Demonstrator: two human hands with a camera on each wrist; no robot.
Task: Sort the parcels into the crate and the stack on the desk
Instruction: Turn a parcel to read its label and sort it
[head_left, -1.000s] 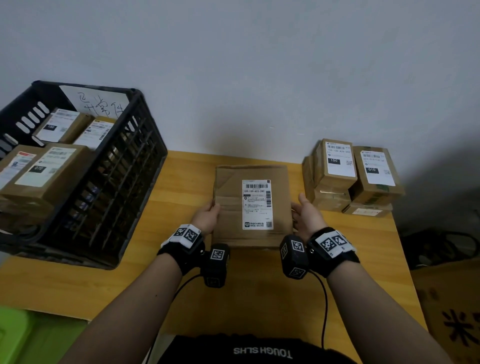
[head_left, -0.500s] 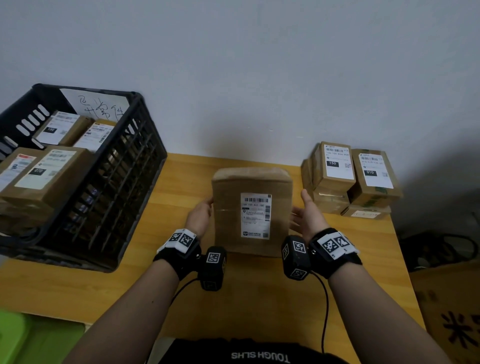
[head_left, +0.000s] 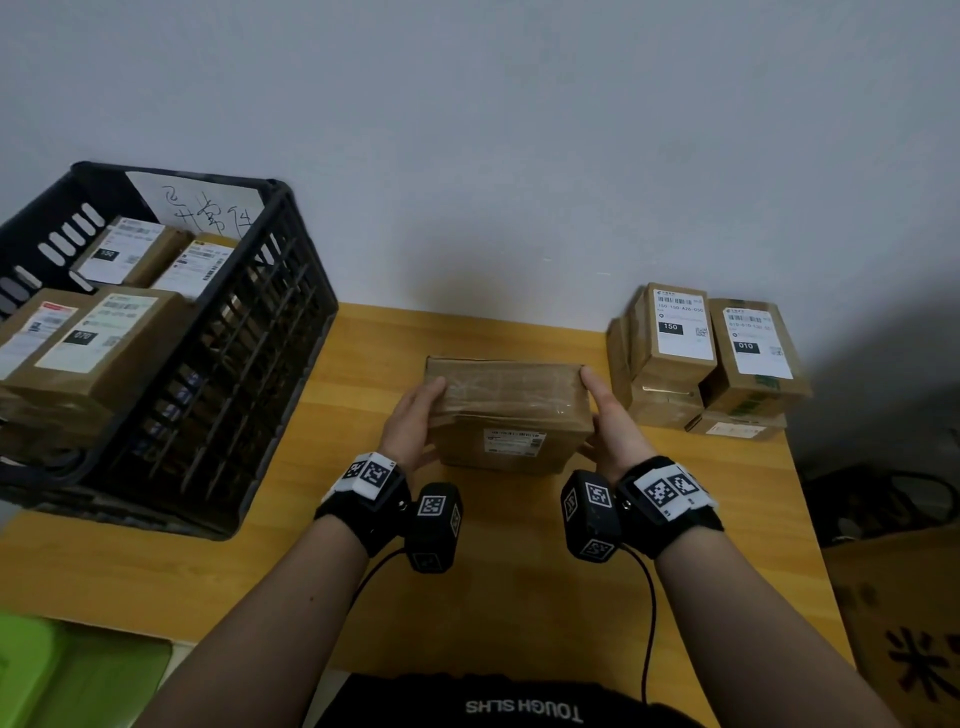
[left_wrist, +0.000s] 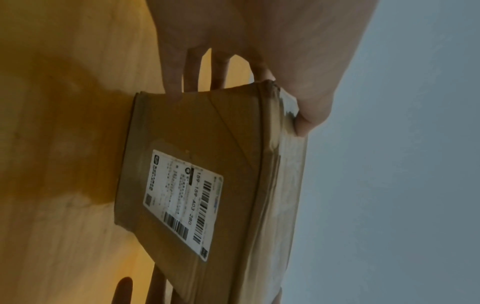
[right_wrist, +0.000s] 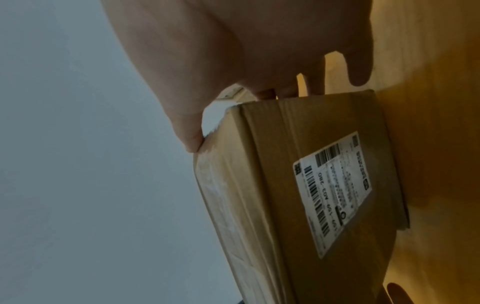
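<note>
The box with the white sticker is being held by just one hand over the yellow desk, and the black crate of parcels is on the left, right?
Not quite: both hands hold the box. The head view shows the left hand on one end and the right hand on the other. The rest is right: it is over the yellow desk, and the black crate of parcels is on the left.

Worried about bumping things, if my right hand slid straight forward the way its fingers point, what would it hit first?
Probably the wall. The right hand grips the parcel and points up the desk; the stack sits just right of that line, though depth is unclear.
</note>
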